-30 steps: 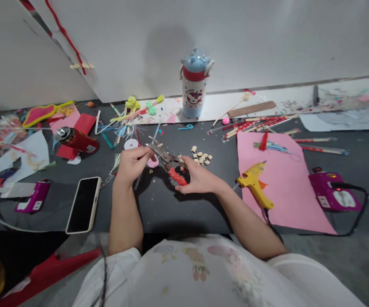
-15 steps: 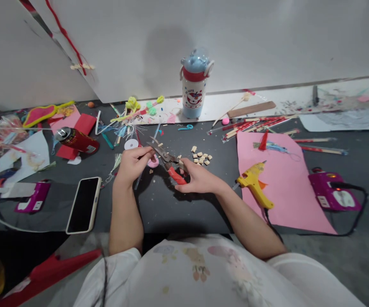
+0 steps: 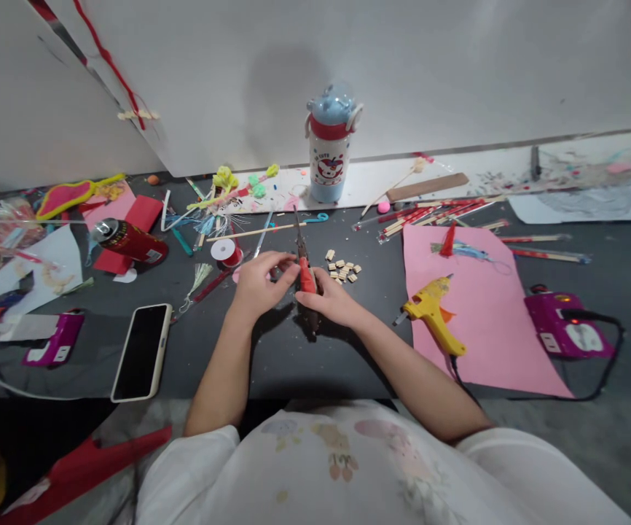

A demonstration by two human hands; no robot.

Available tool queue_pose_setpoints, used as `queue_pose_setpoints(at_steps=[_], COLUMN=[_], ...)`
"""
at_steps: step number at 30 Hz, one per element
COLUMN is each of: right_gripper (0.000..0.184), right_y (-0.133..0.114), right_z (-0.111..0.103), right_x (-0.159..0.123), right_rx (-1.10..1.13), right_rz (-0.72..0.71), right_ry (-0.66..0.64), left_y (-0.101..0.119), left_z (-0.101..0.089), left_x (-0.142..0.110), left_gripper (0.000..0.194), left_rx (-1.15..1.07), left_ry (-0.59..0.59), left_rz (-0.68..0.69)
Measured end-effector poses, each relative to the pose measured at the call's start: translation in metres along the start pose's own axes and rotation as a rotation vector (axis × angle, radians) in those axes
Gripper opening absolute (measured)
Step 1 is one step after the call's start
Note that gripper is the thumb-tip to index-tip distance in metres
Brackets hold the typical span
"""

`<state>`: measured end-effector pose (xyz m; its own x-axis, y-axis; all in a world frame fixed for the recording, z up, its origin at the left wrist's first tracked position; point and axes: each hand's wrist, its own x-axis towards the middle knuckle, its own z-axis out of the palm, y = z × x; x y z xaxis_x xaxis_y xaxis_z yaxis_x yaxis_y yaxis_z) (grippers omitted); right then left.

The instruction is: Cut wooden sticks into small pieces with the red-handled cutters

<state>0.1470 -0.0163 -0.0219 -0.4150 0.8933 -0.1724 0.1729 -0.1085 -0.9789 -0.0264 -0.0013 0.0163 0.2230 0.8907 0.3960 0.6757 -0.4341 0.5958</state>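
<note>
purple adapter (image 3: 56,343): set at the far left of the table (image 3: 277,361), with a white plug fitted.
can (image 3: 135,240): tipped over against red paper (image 3: 149,215).
phone (image 3: 141,354): laid face up near the table's front edge, its screen dark.
spool (image 3: 226,252): stood just beyond the left hand, red below its white top.
left hand (image 3: 261,289): fingers bent and thumb brought close to the cutters' handles; whether anything is gripped cannot be told.
stick (image 3: 233,235): laid crosswise beyond both hands, its right end near the blades.
cutters (image 3: 307,279): held between the hands, blades pointed toward the wall.
right hand (image 3: 333,297): closed around the red handles.
bottle (image 3: 328,164): stood upright by the wall.
wood bits (image 3: 342,271): clustered just beyond the right hand.
glue gun (image 3: 433,315): rested on pink paper (image 3: 490,321), its nozzle turned away.
</note>
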Motion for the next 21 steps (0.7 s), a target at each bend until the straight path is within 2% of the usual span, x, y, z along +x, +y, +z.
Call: queue_pose_setpoints(at_steps=[3, 8, 12, 21], right_gripper=[0.044, 0.047, 0.052, 0.050], right_y=[0.002, 0.002, 0.004, 0.010], right_z=[0.001, 0.002, 0.001, 0.001], right_x=[0.001, 0.001, 0.001, 0.004], right_rx=[0.060, 0.067, 0.056, 0.051], right_rz=[-0.021, -0.093, -0.095, -0.110], right_ry=[-0.009, -0.030, -0.050, -0.039], left_y=[0.004, 0.002, 0.004, 0.006], left_z=[0.008, 0.014, 0.016, 0.018], left_x=[-0.001, -0.001, 0.001, 0.001], left_gripper=[0.040, 0.040, 0.038, 0.038], left_rx=[-0.226, -0.623, -0.781, -0.794], left_ry=[-0.242, -0.419, -0.413, -0.383], left_rz=[-0.158, -0.354, -0.447, -0.452])
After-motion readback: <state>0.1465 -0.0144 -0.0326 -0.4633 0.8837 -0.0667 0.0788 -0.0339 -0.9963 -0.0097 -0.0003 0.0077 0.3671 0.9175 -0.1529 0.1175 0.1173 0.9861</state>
